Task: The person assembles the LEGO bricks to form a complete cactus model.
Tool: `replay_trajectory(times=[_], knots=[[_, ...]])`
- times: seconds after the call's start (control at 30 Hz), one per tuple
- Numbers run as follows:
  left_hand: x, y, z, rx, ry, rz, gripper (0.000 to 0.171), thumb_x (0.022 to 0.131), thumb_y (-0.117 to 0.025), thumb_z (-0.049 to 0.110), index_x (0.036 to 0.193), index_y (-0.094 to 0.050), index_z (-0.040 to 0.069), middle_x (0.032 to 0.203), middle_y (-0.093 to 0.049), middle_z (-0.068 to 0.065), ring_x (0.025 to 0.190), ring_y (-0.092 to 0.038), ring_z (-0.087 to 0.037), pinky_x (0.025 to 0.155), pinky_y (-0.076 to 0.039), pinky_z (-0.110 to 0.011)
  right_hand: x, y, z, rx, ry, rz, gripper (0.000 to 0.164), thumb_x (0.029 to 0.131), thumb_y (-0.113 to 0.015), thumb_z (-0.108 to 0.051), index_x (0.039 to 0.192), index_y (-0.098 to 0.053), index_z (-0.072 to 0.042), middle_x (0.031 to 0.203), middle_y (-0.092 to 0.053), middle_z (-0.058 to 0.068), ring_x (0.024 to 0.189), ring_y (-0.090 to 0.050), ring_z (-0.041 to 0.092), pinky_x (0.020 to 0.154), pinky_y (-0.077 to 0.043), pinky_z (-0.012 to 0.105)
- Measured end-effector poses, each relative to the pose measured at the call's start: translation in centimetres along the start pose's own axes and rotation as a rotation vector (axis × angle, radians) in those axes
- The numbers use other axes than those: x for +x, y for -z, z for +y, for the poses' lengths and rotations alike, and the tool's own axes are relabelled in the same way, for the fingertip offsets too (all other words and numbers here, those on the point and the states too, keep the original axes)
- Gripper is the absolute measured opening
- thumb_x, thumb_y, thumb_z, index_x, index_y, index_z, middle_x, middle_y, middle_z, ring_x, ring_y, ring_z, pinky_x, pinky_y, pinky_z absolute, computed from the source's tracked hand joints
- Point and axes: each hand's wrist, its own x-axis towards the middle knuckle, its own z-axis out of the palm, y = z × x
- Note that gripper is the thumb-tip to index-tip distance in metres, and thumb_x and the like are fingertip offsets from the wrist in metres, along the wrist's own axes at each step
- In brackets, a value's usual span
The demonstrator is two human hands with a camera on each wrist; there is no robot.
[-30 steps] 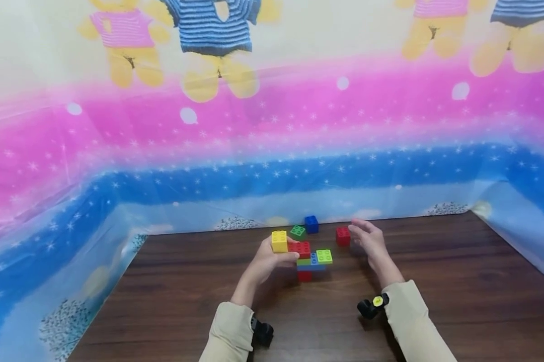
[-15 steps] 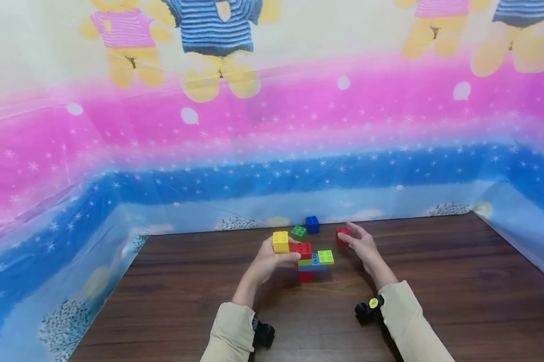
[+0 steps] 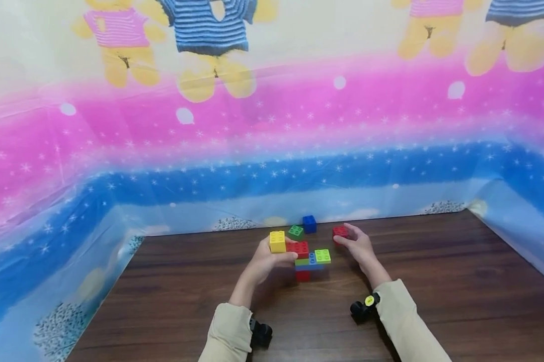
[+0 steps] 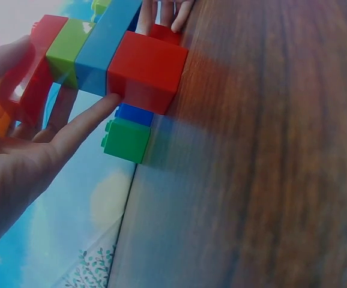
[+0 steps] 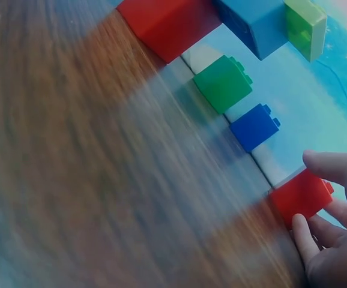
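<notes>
My left hand [image 3: 262, 259] grips a stack of joined toy building bricks [image 4: 104, 51], thumb on the near side of its long red brick [image 3: 300, 248]. A yellow brick [image 3: 278, 242] sits at the stack's left end. Lower down come lime and blue layers, with a red brick [image 4: 147, 71] at the bottom, close over the table; a lime brick [image 3: 322, 256] sticks out to the right. Farther back, my right hand [image 3: 361, 249] has its thumb and fingers around a loose red brick [image 5: 302, 197] on the table, its studs facing up.
Behind the stack, a green brick [image 3: 296, 232] and a dark blue brick [image 3: 309, 224] stand near the back edge of the brown wooden table [image 3: 172, 291]. A printed cloth [image 3: 235, 191] hangs along the back and sides.
My right hand has moved left onto the loose red brick, and its thumb has come round the brick's near side. The left hand and the stack stay almost where they were.
</notes>
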Motion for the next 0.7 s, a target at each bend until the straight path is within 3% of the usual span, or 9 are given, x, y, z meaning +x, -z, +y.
replay_trajectory(times=[0.23, 0.7], knots=[[0.0, 0.06, -0.08, -0.007, -0.015, -0.008, 0.042, 0.086, -0.072, 0.008, 0.12, -0.049, 0.0, 0.117, -0.06, -0.021, 0.094, -0.066, -0.018, 0.091, -0.057, -0.047, 0.28, -0.39, 0.39, -0.092, 0.03, 0.036, 0.064, 0.093, -0.064, -0.021, 0.148, -0.036, -0.004, 0.153, -0.036, 0.025, 0.142, -0.034, 0.039, 0.117, -0.03, 0.053], [-0.24, 0.08, 0.06, -0.015, -0.013, -0.012, 0.043, 0.085, -0.072, 0.009, 0.12, -0.049, 0.001, 0.116, -0.06, -0.018, 0.094, -0.067, -0.017, 0.092, -0.057, -0.046, -0.12, -0.6, 0.28, -0.084, 0.031, 0.053, 0.06, 0.094, -0.062, -0.018, 0.147, -0.038, -0.003, 0.151, -0.038, 0.027, 0.14, -0.037, 0.04, 0.116, -0.033, 0.052]])
